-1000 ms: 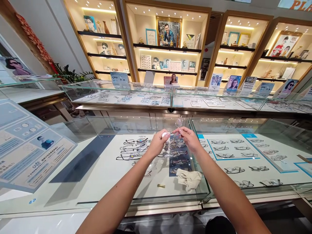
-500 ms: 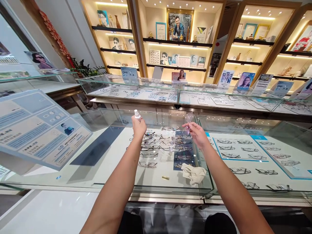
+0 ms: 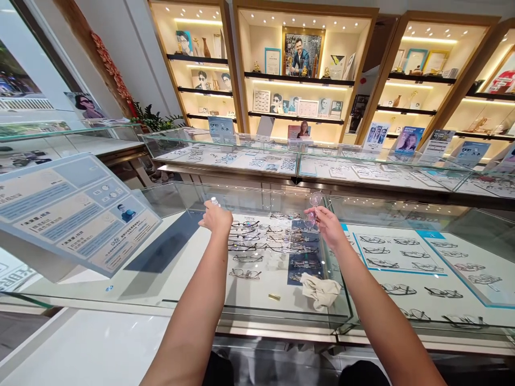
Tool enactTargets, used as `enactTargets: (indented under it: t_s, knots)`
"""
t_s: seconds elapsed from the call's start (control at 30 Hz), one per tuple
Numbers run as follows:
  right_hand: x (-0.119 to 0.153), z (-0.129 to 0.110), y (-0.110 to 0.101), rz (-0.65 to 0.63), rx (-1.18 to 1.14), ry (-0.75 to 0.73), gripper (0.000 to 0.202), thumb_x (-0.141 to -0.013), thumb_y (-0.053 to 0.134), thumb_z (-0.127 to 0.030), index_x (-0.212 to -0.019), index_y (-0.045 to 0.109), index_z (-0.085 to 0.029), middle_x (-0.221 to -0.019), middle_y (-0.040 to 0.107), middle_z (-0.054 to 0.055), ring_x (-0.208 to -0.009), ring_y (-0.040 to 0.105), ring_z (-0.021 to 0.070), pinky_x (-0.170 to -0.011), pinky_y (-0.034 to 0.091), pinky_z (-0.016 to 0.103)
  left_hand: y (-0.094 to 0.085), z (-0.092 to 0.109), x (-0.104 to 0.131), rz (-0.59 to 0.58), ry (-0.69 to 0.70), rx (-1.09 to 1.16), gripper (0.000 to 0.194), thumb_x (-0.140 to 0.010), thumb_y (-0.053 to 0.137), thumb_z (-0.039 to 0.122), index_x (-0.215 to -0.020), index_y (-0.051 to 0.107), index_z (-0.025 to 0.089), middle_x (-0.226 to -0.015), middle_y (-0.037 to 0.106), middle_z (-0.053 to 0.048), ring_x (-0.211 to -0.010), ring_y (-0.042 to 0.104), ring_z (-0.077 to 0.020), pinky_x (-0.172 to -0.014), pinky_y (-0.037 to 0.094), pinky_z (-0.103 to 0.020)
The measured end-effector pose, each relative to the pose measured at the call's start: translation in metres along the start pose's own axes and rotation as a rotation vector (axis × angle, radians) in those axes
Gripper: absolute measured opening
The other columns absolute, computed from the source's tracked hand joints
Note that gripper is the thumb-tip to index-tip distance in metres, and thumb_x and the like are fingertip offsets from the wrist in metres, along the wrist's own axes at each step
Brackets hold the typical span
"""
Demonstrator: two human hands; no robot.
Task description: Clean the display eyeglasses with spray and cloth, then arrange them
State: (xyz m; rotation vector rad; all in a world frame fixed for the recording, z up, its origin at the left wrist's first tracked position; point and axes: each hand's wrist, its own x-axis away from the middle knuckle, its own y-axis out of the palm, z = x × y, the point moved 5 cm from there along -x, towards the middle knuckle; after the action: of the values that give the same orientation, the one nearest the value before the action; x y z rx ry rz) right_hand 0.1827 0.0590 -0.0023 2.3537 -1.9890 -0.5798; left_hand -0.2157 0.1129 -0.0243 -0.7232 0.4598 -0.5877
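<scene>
The left hand [image 3: 216, 219] grips a small white-capped bottle [image 3: 215, 202]; the right hand [image 3: 329, 225] pinches clear rimless glasses [image 3: 313, 208], which may slip onto the glass counter [image 3: 161, 279].

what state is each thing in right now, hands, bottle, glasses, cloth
left hand: closed around a small white-capped bottle, held out over the glass counter
right hand: pinching a pair of clear glasses, raised above the counter
cloth: crumpled, lying loose on the glass
small gold piece: lying flat on the glass
frames in the case: laid out in rows under the glass
</scene>
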Motion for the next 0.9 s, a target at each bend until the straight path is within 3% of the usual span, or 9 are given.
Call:
enactTargets:
  t_s: [0.33, 0.47, 0.53, 0.63, 0.67, 0.7, 0.77, 0.83, 0.9]
  knots:
    - [-0.001, 0.002, -0.001, 0.004, 0.003, -0.007, 0.033, -0.082, 0.081, -0.059, -0.091, 0.076, -0.027, -0.110, 0.079, 0.005, -0.091, 0.065, 0.0202, -0.081, 0.051, 0.034, 0.007, -0.004, -0.001, -0.008, -0.073, 0.028, 0.074, -0.073, 0.069, 0.009, -0.137, 0.034, 0.022, -0.130, 0.070, -0.022, -0.130, 0.060, -0.0406, -0.106, 0.037, -0.056]
    - [-0.002, 0.001, -0.004, 0.015, 0.011, -0.009, 0.033, -0.082, 0.081, -0.058, -0.093, 0.077, -0.027, -0.111, 0.079, 0.005, -0.091, 0.065, 0.0199, -0.079, 0.051, 0.033, -0.009, 0.006, 0.010, 0.144, -0.070, 0.059, 0.093, -0.073, 0.072, 0.017, -0.150, 0.020, 0.016, -0.158, 0.040, -0.031, -0.146, 0.042, -0.0426, -0.114, 0.034, -0.057]
    - [-0.004, 0.001, -0.007, 0.025, 0.004, -0.009, 0.032, -0.083, 0.081, -0.057, -0.094, 0.077, -0.027, -0.111, 0.079, 0.004, -0.090, 0.065, 0.0194, -0.078, 0.051, 0.032, -0.029, 0.022, 0.026, 0.298, 0.035, 0.143, 0.096, -0.075, 0.074, 0.023, -0.153, 0.018, 0.013, -0.165, 0.024, -0.032, -0.151, 0.030, -0.0431, -0.118, 0.030, -0.057]
    - [-0.006, -0.001, -0.011, 0.048, 0.008, -0.026, 0.032, -0.083, 0.080, -0.057, -0.095, 0.076, -0.027, -0.111, 0.079, 0.004, -0.090, 0.065, 0.0190, -0.078, 0.051, 0.032, -0.055, 0.062, 0.070, 0.368, 0.361, 0.354, 0.079, -0.081, 0.071, 0.025, -0.149, 0.031, 0.015, -0.159, 0.033, -0.026, -0.150, 0.032, -0.0397, -0.120, 0.030, -0.056]
    - [-0.007, -0.002, -0.013, 0.057, 0.017, -0.032, 0.033, -0.083, 0.079, -0.058, -0.095, 0.076, -0.027, -0.111, 0.079, 0.004, -0.090, 0.065, 0.0191, -0.078, 0.051, 0.032, -0.059, 0.077, 0.090, 0.296, 0.495, 0.448, 0.067, -0.083, 0.068, 0.025, -0.143, 0.040, 0.016, -0.151, 0.044, -0.023, -0.142, 0.042, -0.0375, -0.119, 0.033, -0.054]
    - [-0.008, -0.003, -0.014, 0.069, 0.025, -0.036, 0.033, -0.082, 0.079, -0.058, -0.094, 0.076, -0.027, -0.110, 0.079, 0.004, -0.090, 0.065, 0.0192, -0.078, 0.051, 0.032, -0.058, 0.094, 0.113, 0.105, 0.679, 0.535, 0.049, -0.088, 0.065, 0.026, -0.134, 0.050, 0.018, -0.136, 0.057, -0.019, -0.129, 0.054, -0.0340, -0.113, 0.039, -0.050]
    - [-0.009, -0.004, -0.016, 0.090, 0.029, -0.042, 0.035, -0.080, 0.080, -0.059, -0.094, 0.076, -0.027, -0.109, 0.079, 0.004, -0.089, 0.065, 0.0192, -0.076, 0.051, 0.032, -0.045, 0.120, 0.173, -0.447, 1.022, 0.625, 0.020, -0.097, 0.058, 0.033, -0.112, 0.065, 0.022, -0.110, 0.069, -0.011, -0.103, 0.065, -0.0283, -0.099, 0.049, -0.043]
    - [-0.011, -0.004, -0.018, 0.103, 0.025, -0.046, 0.036, -0.078, 0.081, -0.059, -0.091, 0.075, -0.026, -0.108, 0.079, 0.004, -0.087, 0.065, 0.0188, -0.074, 0.051, 0.031, -0.031, 0.125, 0.235, -0.917, 1.257, 0.582, 0.022, -0.099, 0.060, 0.041, -0.106, 0.072, 0.025, -0.105, 0.071, -0.008, -0.099, 0.067, -0.0264, -0.093, 0.051, -0.039]
    - [-0.011, -0.004, -0.019, 0.108, 0.028, -0.051, 0.036, -0.078, 0.081, -0.060, -0.089, 0.074, -0.027, -0.107, 0.079, 0.004, -0.086, 0.065, 0.0189, -0.074, 0.051, 0.032, -0.020, 0.117, 0.283, -1.199, 1.456, 0.483, 0.037, -0.089, 0.075, 0.053, -0.116, 0.074, 0.027, -0.117, 0.071, -0.009, -0.107, 0.067, -0.0283, -0.095, 0.051, -0.038]
